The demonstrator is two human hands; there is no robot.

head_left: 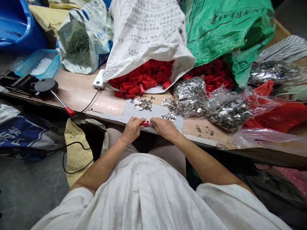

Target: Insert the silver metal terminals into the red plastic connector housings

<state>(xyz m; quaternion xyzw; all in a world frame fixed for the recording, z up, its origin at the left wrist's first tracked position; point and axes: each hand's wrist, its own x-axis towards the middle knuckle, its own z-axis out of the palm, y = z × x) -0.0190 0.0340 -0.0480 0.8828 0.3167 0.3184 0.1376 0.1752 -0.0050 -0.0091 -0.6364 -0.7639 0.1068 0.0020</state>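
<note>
Red piece (145, 123): one end tucked out of sight under the left hand's (131, 130) fingers
Right hand (165, 128): fingertips curled under, and whatever they might pinch is too small to tell
Metal bits (143, 104): tiny glints, single shapes lost
White sack (148, 28): top sliced off by the upper edge, deeper contents hidden
Green sack (223, 32): cropped up top too
Yellow bag (78, 153): gaping mouth, dark inside, nothing readable
Blue tub (30, 28): cut by the left edge

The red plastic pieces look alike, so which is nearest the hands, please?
The piece in the left hand; others lie at the mouths of woven sacks.
</note>
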